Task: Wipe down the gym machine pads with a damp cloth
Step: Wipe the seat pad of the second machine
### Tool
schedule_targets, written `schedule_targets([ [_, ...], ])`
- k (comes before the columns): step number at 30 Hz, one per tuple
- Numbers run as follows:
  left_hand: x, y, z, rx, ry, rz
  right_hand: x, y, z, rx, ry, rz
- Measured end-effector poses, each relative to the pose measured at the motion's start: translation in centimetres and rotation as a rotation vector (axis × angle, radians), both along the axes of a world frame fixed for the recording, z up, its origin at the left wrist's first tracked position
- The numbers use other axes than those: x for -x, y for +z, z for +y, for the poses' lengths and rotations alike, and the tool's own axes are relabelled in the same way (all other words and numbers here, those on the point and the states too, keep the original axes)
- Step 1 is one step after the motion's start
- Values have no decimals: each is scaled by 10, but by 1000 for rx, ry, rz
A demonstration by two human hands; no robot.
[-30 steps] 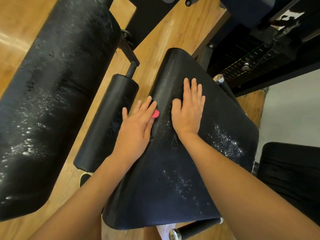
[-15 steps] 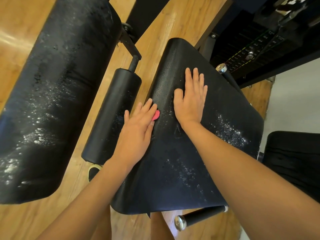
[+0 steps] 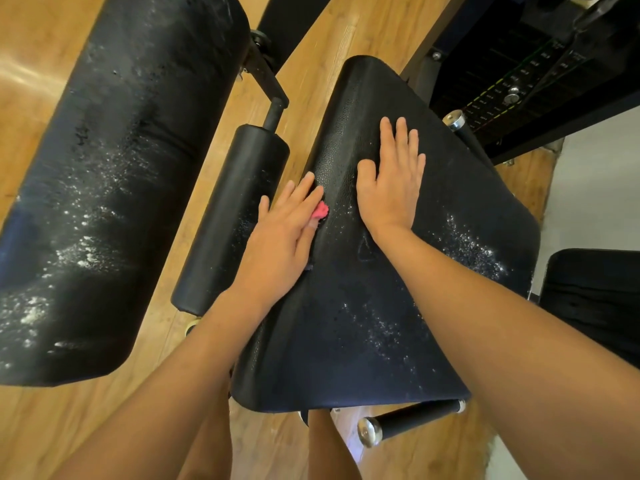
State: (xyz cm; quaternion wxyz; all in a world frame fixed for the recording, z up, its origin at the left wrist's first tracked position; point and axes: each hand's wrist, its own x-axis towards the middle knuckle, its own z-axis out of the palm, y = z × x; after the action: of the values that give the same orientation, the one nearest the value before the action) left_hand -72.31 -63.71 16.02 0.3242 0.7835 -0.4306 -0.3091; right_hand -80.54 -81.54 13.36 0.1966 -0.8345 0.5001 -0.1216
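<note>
- The left grip [image 3: 280, 244] lies flat, fingers nearly straight, pressing a pink cloth [image 3: 320, 211] onto the left edge of the seat pad [image 3: 363, 323]; only a corner peeks out.
- Its thumb seems tucked beneath, though that is hard to tell.
- Just right of it, the right grip [image 3: 391, 181] rests spread flat on the same pad, holding nothing.
- Left of the left grip: a roller pad [image 3: 235, 209], then a long pad [image 3: 114, 168] flecked white.

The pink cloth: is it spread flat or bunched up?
Bunched, it seems: a crumpled bit of the cloth shows beside the left hand; the rest is hidden.
</note>
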Motion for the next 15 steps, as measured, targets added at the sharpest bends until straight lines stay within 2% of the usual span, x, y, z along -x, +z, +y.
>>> schedule_targets([
  [9,25,9,65,-28,-23,97,0,4,0,-18,-2,10],
  [15,57,10,104,-138,55,5,0,4,1,-24,0,6],
])
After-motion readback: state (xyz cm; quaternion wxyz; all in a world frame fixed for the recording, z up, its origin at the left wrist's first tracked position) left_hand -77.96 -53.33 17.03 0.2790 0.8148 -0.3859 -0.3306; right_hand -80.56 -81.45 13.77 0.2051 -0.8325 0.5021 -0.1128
